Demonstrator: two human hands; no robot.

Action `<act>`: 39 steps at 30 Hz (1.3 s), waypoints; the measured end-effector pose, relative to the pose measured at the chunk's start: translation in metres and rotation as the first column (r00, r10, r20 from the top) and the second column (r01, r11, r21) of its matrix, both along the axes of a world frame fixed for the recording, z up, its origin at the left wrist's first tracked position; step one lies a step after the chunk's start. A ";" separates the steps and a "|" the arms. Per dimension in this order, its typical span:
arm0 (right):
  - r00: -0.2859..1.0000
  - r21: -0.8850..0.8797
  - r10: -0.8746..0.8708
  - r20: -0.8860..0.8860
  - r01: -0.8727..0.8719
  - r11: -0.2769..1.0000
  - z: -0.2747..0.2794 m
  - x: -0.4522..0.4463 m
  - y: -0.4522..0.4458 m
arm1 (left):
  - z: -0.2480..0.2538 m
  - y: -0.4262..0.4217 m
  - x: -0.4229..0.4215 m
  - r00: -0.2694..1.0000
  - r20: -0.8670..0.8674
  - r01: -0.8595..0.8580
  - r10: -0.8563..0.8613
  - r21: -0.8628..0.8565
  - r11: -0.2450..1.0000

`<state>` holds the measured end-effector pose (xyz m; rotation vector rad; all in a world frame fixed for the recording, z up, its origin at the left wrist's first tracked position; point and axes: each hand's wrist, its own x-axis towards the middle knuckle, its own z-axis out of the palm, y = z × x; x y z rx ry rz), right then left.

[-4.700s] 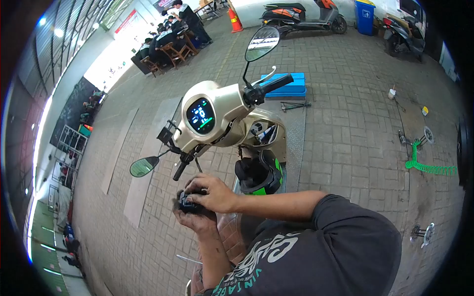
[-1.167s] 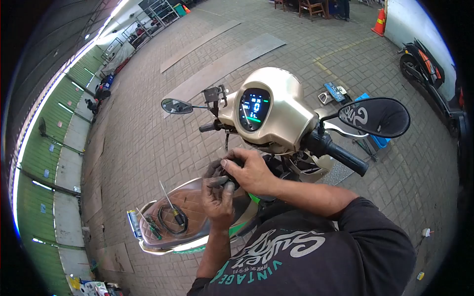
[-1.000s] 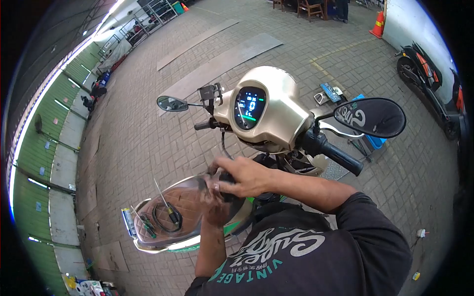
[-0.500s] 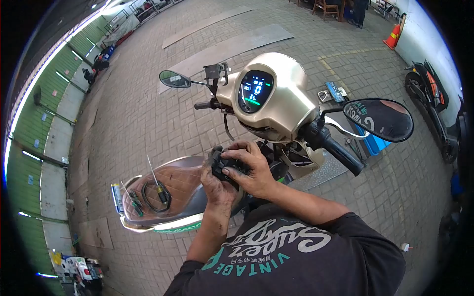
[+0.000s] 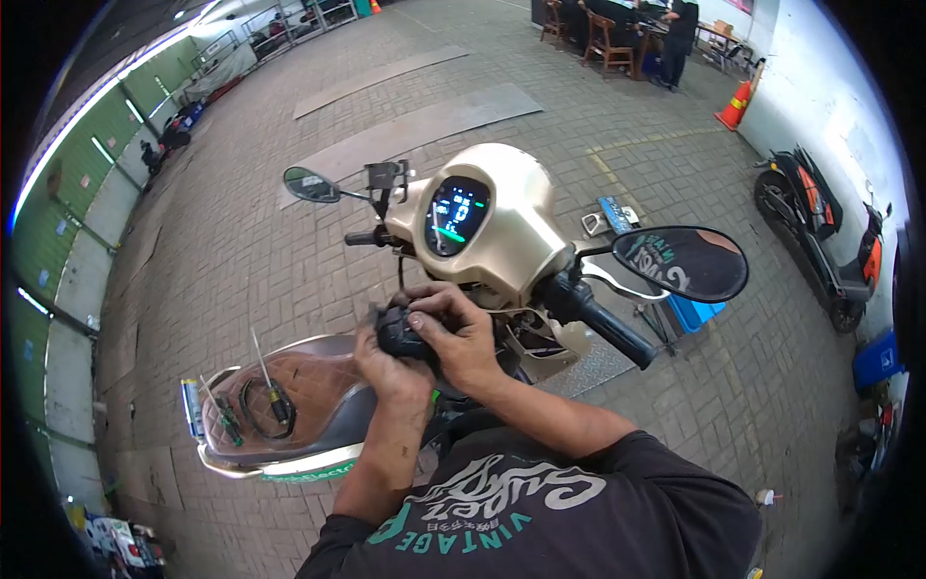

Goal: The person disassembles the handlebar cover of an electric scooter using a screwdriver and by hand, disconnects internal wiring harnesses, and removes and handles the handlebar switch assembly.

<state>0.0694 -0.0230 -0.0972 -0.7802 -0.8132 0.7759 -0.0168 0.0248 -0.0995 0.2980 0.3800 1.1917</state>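
Note:
Between my hands is a small black part (image 5: 397, 334), probably plastic; its exact kind is hard to make out. My left hand (image 5: 391, 374) cups it from below and the left, with dark smudges on the skin. From the right, my right hand (image 5: 461, 333) presses thumb and fingers on its upper side. Both are held in front of a gold electric scooter (image 5: 506, 207), whose display (image 5: 457, 214) is lit. On the brown quilted seat (image 5: 323, 381), left of my hands, lie a screwdriver (image 5: 279, 398), a looped black cable (image 5: 247, 421) and green-handled tools (image 5: 229, 425).
The scooter's right mirror (image 5: 681, 264) and handlebar grip (image 5: 617, 333) stick out at the right. A blue tray (image 5: 694, 314) lies on the paving beyond. Further off are an orange cone (image 5: 735, 106), a parked scooter (image 5: 820, 232) and a person (image 5: 680, 43) by a table.
The view has tilted up and turned right, so the scooter sits lower and further left. The black part has turned in my hands, and my right fingers have shifted on it.

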 end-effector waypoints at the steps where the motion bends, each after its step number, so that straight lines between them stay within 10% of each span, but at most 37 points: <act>1: 0.999 0.035 -0.030 0.009 0.030 0.999 -0.002 -0.001 0.000 | 0.000 -0.002 0.001 0.999 0.030 0.023 -0.024 0.028 0.999; 14: 0.977 0.010 -0.069 0.204 0.068 0.998 -0.019 -0.007 -0.019 | -0.001 -0.033 -0.007 0.995 0.103 -0.029 0.002 0.263 0.964; 33: 0.996 -0.162 0.026 0.085 -0.011 0.987 -0.011 -0.028 -0.015 | -0.018 -0.044 -0.011 0.850 -0.372 -0.217 0.372 0.396 0.892; 37: 0.966 -0.035 0.134 0.223 -0.129 0.991 0.014 -0.029 -0.006 | 0.012 -0.017 -0.035 0.988 -0.020 -0.153 0.154 0.045 0.987; 39: 0.950 -0.008 0.141 0.279 -0.145 0.989 0.027 -0.031 -0.004 | 0.024 -0.015 -0.037 0.993 0.006 -0.117 0.119 0.226 0.967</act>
